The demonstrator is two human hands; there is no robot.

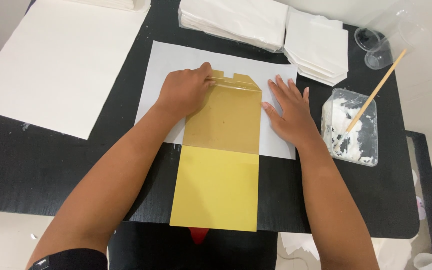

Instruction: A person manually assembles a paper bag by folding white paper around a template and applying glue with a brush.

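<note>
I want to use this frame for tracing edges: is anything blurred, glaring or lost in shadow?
Head view: sharp overall; soft sheen on the gold sheet near the left hand; the white paper and bags are nearly blown out; faint shadows beside the right hand; slight wide-angle bend at the edges.
</note>
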